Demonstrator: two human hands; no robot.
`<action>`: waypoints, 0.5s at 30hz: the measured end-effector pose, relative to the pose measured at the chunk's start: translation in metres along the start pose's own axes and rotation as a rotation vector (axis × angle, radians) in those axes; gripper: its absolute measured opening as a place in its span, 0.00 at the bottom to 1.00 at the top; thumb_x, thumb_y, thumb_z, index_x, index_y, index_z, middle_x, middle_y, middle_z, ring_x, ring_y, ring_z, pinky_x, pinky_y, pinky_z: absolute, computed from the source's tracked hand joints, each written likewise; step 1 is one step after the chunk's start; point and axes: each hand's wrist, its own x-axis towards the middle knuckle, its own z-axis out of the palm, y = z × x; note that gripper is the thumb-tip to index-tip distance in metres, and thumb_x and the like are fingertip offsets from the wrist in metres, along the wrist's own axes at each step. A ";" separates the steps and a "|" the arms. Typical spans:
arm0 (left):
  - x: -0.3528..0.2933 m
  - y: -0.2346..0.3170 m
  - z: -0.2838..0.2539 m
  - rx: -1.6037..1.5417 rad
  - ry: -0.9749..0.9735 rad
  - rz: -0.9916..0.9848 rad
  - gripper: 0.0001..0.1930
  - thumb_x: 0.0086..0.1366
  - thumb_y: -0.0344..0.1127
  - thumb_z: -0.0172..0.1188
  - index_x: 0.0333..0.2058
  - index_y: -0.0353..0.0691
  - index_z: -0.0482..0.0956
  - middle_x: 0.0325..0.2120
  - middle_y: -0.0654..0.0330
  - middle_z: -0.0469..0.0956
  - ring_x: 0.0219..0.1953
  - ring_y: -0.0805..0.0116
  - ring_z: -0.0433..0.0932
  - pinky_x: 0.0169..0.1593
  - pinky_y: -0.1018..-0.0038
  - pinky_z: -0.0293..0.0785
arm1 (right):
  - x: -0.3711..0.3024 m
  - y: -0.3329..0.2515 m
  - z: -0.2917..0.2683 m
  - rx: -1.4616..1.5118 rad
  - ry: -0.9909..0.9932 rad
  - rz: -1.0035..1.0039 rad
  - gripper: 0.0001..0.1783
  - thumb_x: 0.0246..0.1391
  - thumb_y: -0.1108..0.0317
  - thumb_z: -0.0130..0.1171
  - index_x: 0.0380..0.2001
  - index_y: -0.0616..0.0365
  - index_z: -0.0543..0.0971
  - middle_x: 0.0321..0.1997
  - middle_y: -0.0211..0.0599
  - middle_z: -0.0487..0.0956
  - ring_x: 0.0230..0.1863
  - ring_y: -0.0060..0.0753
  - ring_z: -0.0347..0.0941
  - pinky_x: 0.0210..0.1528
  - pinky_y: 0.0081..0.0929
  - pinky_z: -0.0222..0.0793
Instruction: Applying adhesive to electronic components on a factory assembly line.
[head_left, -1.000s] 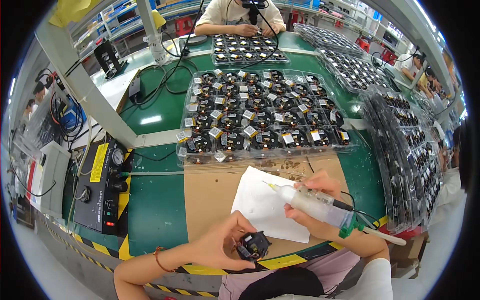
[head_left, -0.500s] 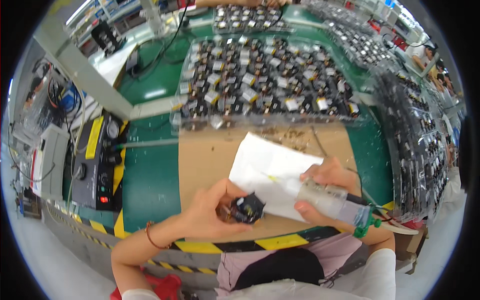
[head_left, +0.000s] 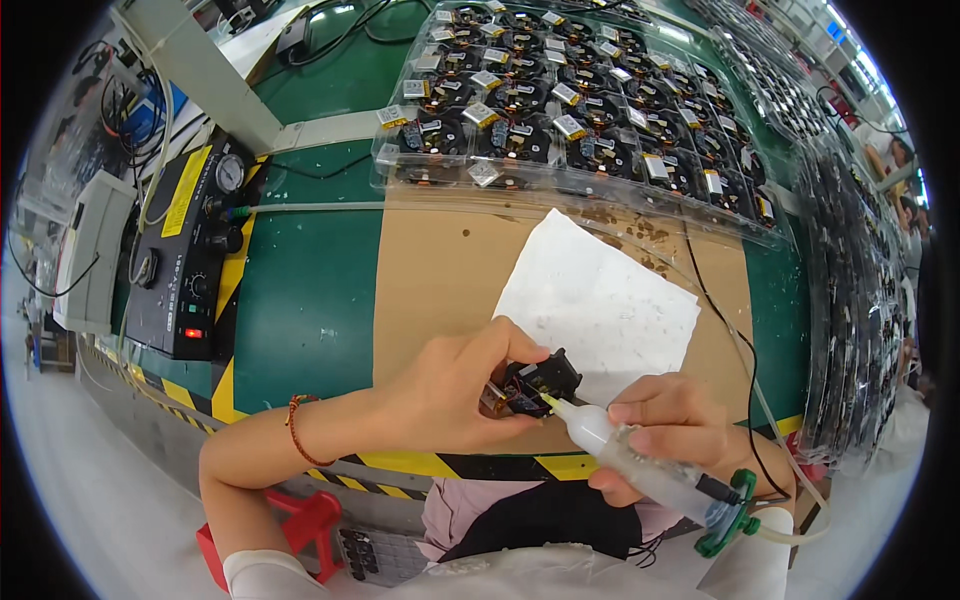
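A small black electronic module (head_left: pixel 548 378) is pinched between the thumb and fingers of my left hand (head_left: pixel 455 390), above the near edge of the cardboard. My right hand (head_left: pixel 672 428) grips a clear dispensing syringe (head_left: pixel 655 480) with a white front end and a green cap at its rear. The syringe's yellow needle tip (head_left: pixel 551 402) points left and meets the module, or lies just over it; I cannot tell which. Beneath and beyond the hands, a white paper sheet (head_left: pixel 590 295) rests on the brown cardboard (head_left: pixel 430 300).
Beyond the cardboard stands a clear plastic tray (head_left: pixel 500 175) filled with similar black modules and silver batteries. Stacked trays (head_left: pixel 850 300) rise on the right. A black dispenser box (head_left: pixel 180 270) with a gauge sits left. A thin hose (head_left: pixel 320 207) and black cable (head_left: pixel 715 300) cross the table.
My right hand has brought the syringe left and down, so its tip is now at the module. My left hand still holds the module. The view has tilted downward.
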 end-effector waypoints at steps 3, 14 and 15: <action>0.001 0.003 0.000 0.091 -0.029 0.129 0.27 0.41 0.26 0.68 0.40 0.33 0.65 0.33 0.57 0.73 0.26 0.78 0.74 0.21 0.86 0.69 | 0.002 -0.002 0.001 -0.052 -0.008 -0.002 0.29 0.28 0.67 0.70 0.34 0.57 0.64 0.30 0.42 0.68 0.22 0.33 0.71 0.20 0.23 0.71; 0.001 0.003 0.001 0.170 -0.006 0.215 0.26 0.38 0.25 0.66 0.39 0.32 0.67 0.32 0.52 0.74 0.26 0.67 0.76 0.22 0.81 0.70 | -0.001 0.007 0.021 -0.051 0.148 -0.133 0.19 0.30 0.70 0.67 0.28 0.58 0.70 0.28 0.40 0.71 0.15 0.28 0.68 0.13 0.16 0.66; 0.002 0.004 0.001 0.175 -0.010 0.216 0.26 0.38 0.25 0.66 0.39 0.32 0.67 0.32 0.52 0.74 0.26 0.66 0.76 0.23 0.80 0.71 | -0.001 0.006 0.021 -0.078 0.157 -0.156 0.18 0.31 0.71 0.66 0.28 0.57 0.70 0.27 0.39 0.71 0.16 0.28 0.68 0.13 0.16 0.65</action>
